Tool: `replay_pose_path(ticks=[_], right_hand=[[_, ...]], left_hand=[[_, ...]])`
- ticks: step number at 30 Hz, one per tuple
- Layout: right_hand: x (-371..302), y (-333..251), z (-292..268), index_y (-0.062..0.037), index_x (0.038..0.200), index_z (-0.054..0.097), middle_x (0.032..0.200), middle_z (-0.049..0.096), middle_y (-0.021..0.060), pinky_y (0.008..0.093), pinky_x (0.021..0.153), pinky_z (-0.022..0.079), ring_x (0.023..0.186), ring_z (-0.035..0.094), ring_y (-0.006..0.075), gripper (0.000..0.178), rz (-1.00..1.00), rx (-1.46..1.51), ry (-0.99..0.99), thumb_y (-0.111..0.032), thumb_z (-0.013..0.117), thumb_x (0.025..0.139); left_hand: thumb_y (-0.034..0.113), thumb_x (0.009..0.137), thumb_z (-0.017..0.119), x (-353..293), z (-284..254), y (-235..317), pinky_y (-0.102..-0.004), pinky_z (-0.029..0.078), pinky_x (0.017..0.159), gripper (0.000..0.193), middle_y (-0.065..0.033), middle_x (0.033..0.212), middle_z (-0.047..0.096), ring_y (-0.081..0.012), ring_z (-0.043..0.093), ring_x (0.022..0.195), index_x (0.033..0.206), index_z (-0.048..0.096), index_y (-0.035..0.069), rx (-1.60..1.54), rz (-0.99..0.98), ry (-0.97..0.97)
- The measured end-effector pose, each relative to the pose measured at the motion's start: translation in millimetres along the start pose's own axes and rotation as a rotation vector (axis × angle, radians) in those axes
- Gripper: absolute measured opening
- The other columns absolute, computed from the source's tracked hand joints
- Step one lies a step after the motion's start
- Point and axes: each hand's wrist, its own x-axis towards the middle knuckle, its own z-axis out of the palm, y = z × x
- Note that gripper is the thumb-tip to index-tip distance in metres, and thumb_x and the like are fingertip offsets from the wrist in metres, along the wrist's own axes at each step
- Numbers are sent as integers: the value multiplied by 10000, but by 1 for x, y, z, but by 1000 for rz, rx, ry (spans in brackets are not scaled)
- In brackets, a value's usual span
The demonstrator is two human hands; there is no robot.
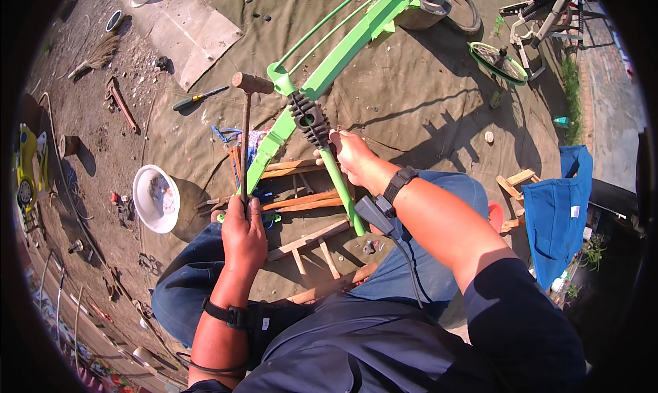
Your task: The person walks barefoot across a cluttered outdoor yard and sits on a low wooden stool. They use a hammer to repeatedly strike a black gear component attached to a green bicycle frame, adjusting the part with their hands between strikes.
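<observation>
A hammer (247, 136) with a rusty brown head and thin metal handle is upright in my closed left hand (242, 235). Its head is beside the upper end of the black ribbed rubber sleeve (308, 121). My right hand (352, 160) is closed around the green tube (345, 198) just below that sleeve, its fingertips showing on the far side. The tube meets a long, flat-sided green metal frame (348, 52), which resembles part of a bicycle frame and slants from my left hand to the top right. Thinner green tubes run alongside it.
Below the frame are wooden pieces (310, 248) between my knees. A white basin (156, 198), a screwdriver (199, 99), a pipe wrench (121, 105) and a hand broom (96, 56) lie left. At right are a green-rimmed wheel (498, 63) and blue cloth (558, 218).
</observation>
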Motion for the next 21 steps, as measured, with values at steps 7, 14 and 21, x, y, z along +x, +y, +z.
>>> replay_pose_path(ticks=[7,14,21], right_hand=[[42,43,11,-90,965,520,595,535,38,305,410,393,435,480,156,406,-153,-104,224,-450,347,1039],[55,69,-6,56,1204,490,902,581,211,429,758,487,812,579,351,417,-701,-881,416,-208,542,885],[9,13,23,-111,989,495,617,526,33,306,408,373,442,457,139,423,-52,-131,148,-476,287,1030]], left_hand=[[149,1023,515,3,4,-9,-340,437,635,146,-99,744,546,-190,502,662,982,532,10,-32,-56,-23],[169,1020,520,7,5,-20,-369,444,650,176,-139,757,570,-234,530,679,1023,537,-5,-65,-157,-45],[165,1013,529,7,17,-21,-356,435,635,176,-84,717,532,-181,491,665,973,531,-7,-232,-195,-70]])
